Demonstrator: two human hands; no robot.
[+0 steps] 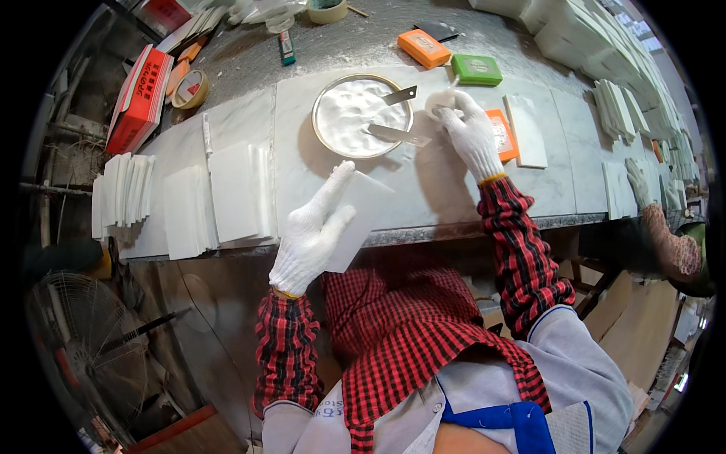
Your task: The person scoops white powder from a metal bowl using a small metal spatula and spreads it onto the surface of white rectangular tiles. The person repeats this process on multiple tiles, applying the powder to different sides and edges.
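My left hand [308,238], in a white knit glove, grips a thin white tile [357,216] between thumb and fingers, tilted at the table's near edge. My right hand [470,135], also gloved, is closed with fingertips together around a pale, roundish thing [439,100] whose kind I cannot tell. Between and beyond the hands stands a round metal bowl [316,121] of white powder or paste [349,110]. Two flat metal scraper blades [401,95] [395,135] rest in it, jutting over its right side. Close by the right wrist lies an orange box [503,136].
White tile stacks [242,193] line the left; more tiles [582,45] rise at far right. A green box [476,69], another orange box [423,49] and a red carton [139,98] sit farther back. At right, another person's gloved hand [639,181] touches tiles. A fan [91,356] stands lower left.
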